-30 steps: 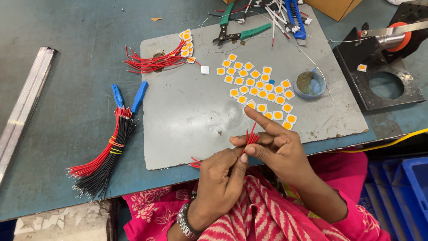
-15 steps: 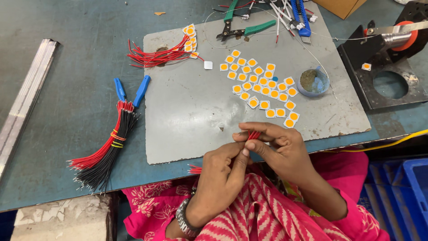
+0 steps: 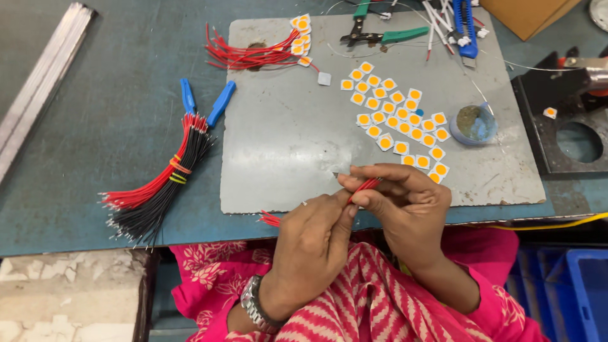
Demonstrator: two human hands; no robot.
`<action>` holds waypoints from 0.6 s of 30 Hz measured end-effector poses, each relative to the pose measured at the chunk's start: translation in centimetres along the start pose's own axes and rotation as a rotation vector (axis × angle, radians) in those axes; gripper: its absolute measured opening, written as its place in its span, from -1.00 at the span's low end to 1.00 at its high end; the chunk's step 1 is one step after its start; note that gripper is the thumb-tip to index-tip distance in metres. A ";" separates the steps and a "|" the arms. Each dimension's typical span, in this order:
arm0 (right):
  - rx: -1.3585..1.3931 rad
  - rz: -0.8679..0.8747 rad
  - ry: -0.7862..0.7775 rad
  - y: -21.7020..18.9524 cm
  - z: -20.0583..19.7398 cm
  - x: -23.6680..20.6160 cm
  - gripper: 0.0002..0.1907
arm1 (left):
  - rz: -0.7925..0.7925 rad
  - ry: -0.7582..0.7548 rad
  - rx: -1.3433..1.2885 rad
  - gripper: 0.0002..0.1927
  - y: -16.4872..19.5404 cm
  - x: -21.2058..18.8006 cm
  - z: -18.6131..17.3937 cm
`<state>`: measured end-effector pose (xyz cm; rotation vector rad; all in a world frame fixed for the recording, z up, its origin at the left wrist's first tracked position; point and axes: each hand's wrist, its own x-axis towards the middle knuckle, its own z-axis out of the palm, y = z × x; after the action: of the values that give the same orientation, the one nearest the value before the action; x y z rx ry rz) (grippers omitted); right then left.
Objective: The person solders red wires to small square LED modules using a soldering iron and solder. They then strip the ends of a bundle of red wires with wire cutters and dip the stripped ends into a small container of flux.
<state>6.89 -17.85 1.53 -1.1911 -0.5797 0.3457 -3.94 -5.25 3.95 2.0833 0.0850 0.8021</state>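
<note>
While a few short red wires [image 3: 364,186] sit pinched at the near edge of a grey work mat [image 3: 285,139], the right hand [image 3: 405,202] curls palm-down around them, its fingers [image 3: 380,174] closed on the strands. The left hand [image 3: 313,237] rises from the lap with wrist bent, its fingers [image 3: 345,212] closed against the same wires from below; a metal wristwatch [image 3: 253,304] circles that wrist. More red ends [image 3: 269,219] poke out beneath the left hand at the mat's edge. Just beyond the hands lies a cluster of small square white chips with orange centres [image 3: 396,117], beside a little blue dish [image 3: 474,124]. Farther left on the blue tabletop [image 3: 95,126] rests a banded bundle of red and black wires [image 3: 158,183], touching blue-handled pliers [image 3: 206,101]. Green-handled cutters [image 3: 380,35] and another red wire bunch [image 3: 247,56] lie at the mat's far side.
</note>
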 end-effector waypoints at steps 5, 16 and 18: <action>-0.135 0.150 -0.188 -1.8 3.3 2.3 -0.67 | 0.044 0.099 0.165 -0.91 -1.1 -0.4 -3.3; -1.384 -0.679 -1.053 7.8 14.3 21.2 -0.14 | -0.393 0.188 0.026 -0.80 -3.6 -2.6 -8.5; -1.400 -0.679 -1.144 9.4 15.8 22.0 -0.06 | -0.307 0.197 0.054 -0.82 -4.3 -3.0 -8.2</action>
<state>15.75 9.45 1.97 -1.9128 -2.4188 -0.0766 -10.02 2.15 2.51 1.9710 0.5256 0.8186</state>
